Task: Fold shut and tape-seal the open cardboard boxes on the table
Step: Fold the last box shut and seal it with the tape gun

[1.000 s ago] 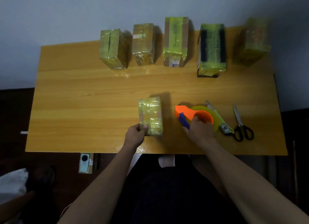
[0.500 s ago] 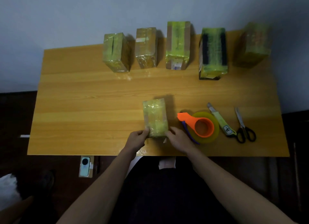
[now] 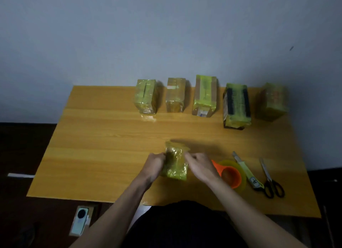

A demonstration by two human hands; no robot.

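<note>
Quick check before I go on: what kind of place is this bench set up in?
Probably a plain room used as a makeshift packing station, not a warehouse. A single wooden table stands against a bare wall, with a row of taped boxes at the back and a tape dispenser and scissors near the hands.

My right hand [image 3: 200, 167] has left the tape dispenser [image 3: 233, 175] and joined my left hand [image 3: 154, 164] on the small box [image 3: 175, 159], which now sits tipped between both grips
</note>
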